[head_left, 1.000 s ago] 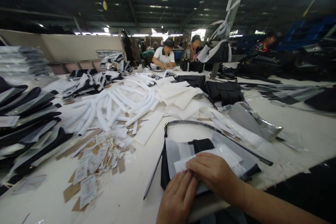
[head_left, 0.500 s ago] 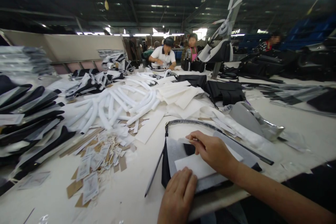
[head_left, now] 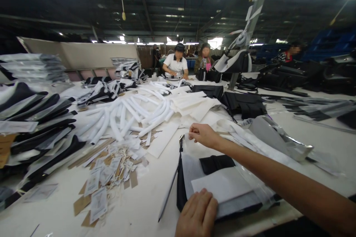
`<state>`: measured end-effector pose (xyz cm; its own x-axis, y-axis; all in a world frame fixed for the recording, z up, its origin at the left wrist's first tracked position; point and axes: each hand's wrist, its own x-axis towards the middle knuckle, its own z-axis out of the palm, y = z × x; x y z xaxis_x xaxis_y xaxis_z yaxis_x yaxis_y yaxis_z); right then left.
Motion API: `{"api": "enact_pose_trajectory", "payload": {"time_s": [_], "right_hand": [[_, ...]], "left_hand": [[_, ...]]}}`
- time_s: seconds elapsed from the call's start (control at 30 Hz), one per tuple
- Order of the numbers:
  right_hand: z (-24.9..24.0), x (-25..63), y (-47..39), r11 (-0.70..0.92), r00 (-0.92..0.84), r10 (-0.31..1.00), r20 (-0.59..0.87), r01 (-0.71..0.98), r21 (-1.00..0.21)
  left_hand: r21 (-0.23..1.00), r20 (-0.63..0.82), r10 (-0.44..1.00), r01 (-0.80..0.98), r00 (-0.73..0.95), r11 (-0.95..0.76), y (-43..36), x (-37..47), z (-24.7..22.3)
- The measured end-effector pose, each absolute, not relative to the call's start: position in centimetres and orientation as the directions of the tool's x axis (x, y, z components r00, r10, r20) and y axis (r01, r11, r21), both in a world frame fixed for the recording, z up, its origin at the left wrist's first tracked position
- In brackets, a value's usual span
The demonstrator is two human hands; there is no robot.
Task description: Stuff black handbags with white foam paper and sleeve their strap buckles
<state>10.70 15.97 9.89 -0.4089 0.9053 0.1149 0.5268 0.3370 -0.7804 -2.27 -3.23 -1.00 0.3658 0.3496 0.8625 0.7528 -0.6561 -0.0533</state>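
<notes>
A black bag [head_left: 182, 189] with grey-white sheeting over its face lies near the table's front edge. My left hand [head_left: 197, 211] rests flat on its lower left part, fingers together but stretched out, over the corner of a white rectangular sheet [head_left: 222, 185]. At the bag's upper left corner, beside the strap buckle [head_left: 181, 139], my right hand [head_left: 204, 136] pinches the edge of a thin translucent sheet [head_left: 191, 146]. A black patch [head_left: 217, 163] shows on the bag between the sheets. A thin dark strap [head_left: 169, 192] hangs off its left side.
Tags with strings [head_left: 98, 202], white foam tubes [head_left: 119, 118] and cream sheets [head_left: 191, 103] lie left of and beyond the bag. Dark pieces [head_left: 41, 148] are stacked far left. Black bags [head_left: 243, 104] and a post [head_left: 236, 77] stand behind. A person in white [head_left: 175, 64] works across the table.
My right hand has moved up and left to the buckle corner, drawing the translucent sheet with it. More of the black patch shows. My left hand still presses on the bag; the view has shifted.
</notes>
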Motion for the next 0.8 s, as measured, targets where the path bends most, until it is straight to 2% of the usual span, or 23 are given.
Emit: {"api": "enact_pose_trajectory", "payload": {"time_s": [0.17,0.27,0.4,0.53,0.67,0.8], "right_hand": [[9.5,11.0,12.7,0.258,-0.386,0.92,0.067,0.469,-0.845],[9.3,12.2,9.6,0.285,-0.389,0.916,0.097,0.462,-0.84],[8.9,13.6,5.6,0.454,-0.457,0.863,0.215,0.516,-0.726],[8.0,14.4,2.8,0.543,-0.513,0.823,0.245,0.583,-0.604],[6.9,14.7,1.9,0.532,-0.532,0.824,0.194,0.61,-0.587],[6.3,15.3,1.7,0.587,-0.579,0.786,0.216,0.59,-0.554]], "left_hand": [[-0.039,0.852,0.389,0.784,0.351,-0.62,-3.3,-2.0,-1.6],[-0.029,0.853,0.389,0.775,0.349,-0.631,-3.3,-2.0,-1.4],[0.003,0.865,0.383,0.76,0.324,-0.65,-3.3,-1.9,-1.0],[0.014,0.865,0.387,0.756,0.318,-0.654,-3.4,-1.9,-0.7],[0.014,0.849,0.401,0.744,0.344,-0.668,-3.5,-2.1,-0.3],[0.027,0.835,0.421,0.736,0.356,-0.676,-3.7,-2.4,-0.4]]}}
